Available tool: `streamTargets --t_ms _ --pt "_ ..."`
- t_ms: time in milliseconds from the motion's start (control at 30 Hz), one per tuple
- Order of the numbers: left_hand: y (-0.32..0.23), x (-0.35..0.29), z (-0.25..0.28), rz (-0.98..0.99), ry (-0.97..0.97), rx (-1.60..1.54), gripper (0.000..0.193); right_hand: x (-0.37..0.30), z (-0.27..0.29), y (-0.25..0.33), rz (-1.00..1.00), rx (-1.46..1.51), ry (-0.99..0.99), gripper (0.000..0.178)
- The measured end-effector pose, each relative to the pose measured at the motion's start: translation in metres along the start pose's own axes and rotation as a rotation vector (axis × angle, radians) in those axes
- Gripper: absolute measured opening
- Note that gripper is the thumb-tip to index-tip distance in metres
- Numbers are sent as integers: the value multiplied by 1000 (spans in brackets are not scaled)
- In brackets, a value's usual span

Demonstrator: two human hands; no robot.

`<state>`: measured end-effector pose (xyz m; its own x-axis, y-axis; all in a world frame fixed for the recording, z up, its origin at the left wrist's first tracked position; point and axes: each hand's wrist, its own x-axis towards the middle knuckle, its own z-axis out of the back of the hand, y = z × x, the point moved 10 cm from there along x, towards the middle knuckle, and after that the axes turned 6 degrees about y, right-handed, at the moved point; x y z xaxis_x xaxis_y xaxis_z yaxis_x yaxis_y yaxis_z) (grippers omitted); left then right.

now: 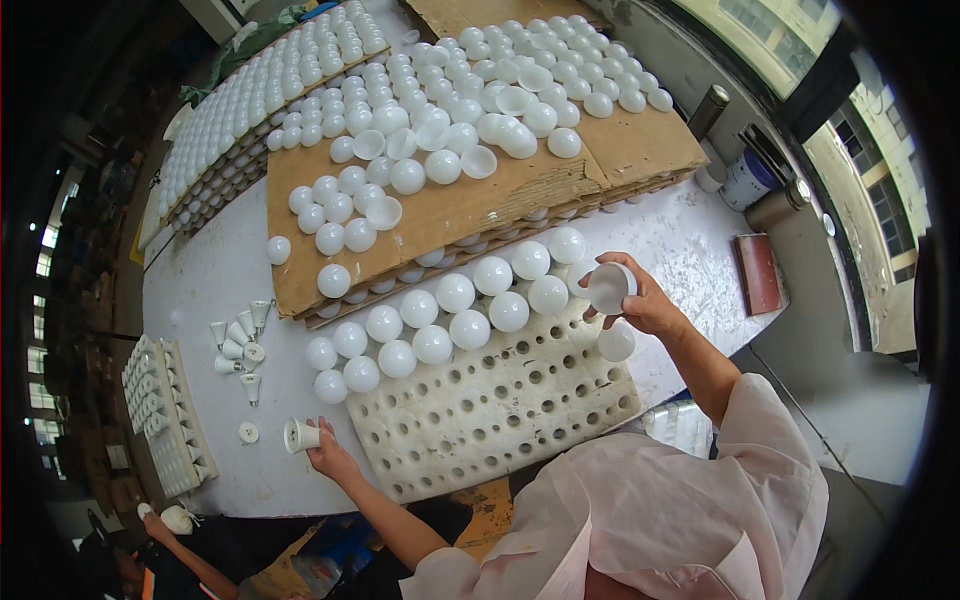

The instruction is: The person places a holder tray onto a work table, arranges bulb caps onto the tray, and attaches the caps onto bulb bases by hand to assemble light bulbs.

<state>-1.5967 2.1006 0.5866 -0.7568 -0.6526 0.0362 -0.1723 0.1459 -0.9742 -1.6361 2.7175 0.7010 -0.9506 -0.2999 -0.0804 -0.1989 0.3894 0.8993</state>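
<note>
My left hand (335, 458) grips a white LED bulb base (299, 436) near the table's front edge, its wide end facing left. In my right hand (647, 303) is a white dome-shaped bulb cover (606, 286), its open side toward me. Between my hands lies a pale foam board (470, 407) with rows of round holes. Two rows of white round bulbs (469, 329) line its far side. A single white bulb (615, 343) sits at its right end, just below my right hand.
Loose bulb bases (233, 349) lie on the table at left, near a holder full of bases (178, 415). Cardboard sheets (530, 200) carry many white covers behind the board. Flasks (780, 205) stand far right. A co-worker's hand (156, 526) shows at lower left.
</note>
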Motion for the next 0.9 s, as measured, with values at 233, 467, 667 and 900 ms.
streamTargets --t_ms 233,467,667,900 --pt "-39 -192 -163 161 680 -55 51 -32 -29 -13 -31 44 230 84" --pt "-37 -337 -307 274 1316 225 48 -68 -30 -6 155 -387 322 80" --pt "-30 -372 -328 425 1380 313 54 -98 -30 -6 91 -514 400 80" --pt "-32 -389 -338 388 1454 483 57 -112 -30 -10 106 -720 476 77"
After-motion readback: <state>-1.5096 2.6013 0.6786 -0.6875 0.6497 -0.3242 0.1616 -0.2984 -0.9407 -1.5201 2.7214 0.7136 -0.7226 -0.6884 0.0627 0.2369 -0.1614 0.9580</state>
